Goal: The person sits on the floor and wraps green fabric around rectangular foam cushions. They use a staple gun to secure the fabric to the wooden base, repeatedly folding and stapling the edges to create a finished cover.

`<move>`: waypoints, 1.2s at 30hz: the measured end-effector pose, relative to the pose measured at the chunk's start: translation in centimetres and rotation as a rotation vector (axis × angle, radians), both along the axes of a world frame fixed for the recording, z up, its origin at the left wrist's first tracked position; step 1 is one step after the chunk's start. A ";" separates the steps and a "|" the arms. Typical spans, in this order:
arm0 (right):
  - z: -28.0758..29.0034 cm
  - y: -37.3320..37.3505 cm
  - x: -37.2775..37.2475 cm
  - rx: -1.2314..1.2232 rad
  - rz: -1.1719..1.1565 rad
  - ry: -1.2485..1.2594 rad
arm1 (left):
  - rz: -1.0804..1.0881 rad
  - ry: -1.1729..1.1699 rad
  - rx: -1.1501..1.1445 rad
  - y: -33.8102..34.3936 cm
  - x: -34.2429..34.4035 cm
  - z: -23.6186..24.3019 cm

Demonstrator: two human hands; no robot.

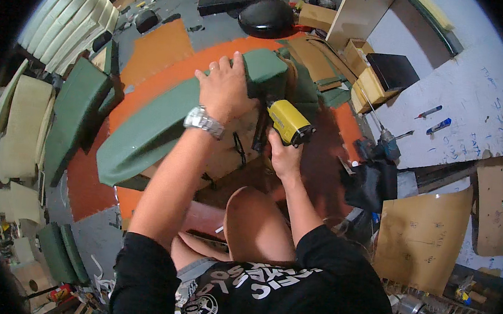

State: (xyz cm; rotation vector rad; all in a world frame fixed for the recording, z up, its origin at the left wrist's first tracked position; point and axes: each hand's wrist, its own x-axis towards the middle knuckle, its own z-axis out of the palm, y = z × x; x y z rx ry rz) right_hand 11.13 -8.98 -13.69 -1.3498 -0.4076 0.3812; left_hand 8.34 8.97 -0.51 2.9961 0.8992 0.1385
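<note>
A long green upholstered cushion (161, 115) lies slantwise before me, its tan underside (222, 155) facing my body. My left hand (224, 91), with a metal watch on its wrist, is laid over the cushion's upper part. Its fingers spread on the green cover and its thumb lies toward the underside, so it grips the piece. In my right hand (285, 156) is a yellow and black staple gun (289, 122), fingers wrapped round its handle. The gun's nose sits close to the cushion's right end; whether it touches is hidden.
Another green cushion (80, 110) stands at the left, near stacked pale foam pieces (68, 21). A round black seat (266, 18) lies at the far side. On the right are a white board (470, 108) with markers, a drill (387, 144) and a brown sheet (423, 239).
</note>
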 end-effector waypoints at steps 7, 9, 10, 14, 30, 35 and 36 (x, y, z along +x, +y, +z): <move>0.3 0.2 0.0 -0.002 0.048 0.120 | -0.164 0.111 -0.310 6.4 -8.0 2.1; 0.1 0.5 -0.2 0.025 0.067 0.131 | -0.119 0.080 -0.178 5.7 -8.5 0.7; -0.1 0.5 -0.3 -0.006 0.042 0.156 | -0.107 0.062 -0.149 5.2 -8.5 0.3; -0.5 0.7 -1.3 -0.048 0.030 0.007 | -0.074 0.026 -0.065 3.6 -8.1 0.3; -2.5 -4.2 -4.1 -0.357 0.160 -0.249 | -0.003 -0.040 -0.005 1.0 -8.3 0.4; -12.9 -15.4 -0.7 -1.037 0.285 -0.305 | 0.022 -0.078 0.088 -2.1 -9.2 -0.7; -15.0 -17.9 -1.1 -1.126 0.239 -0.356 | 0.020 -0.128 0.091 -3.1 -9.5 -1.0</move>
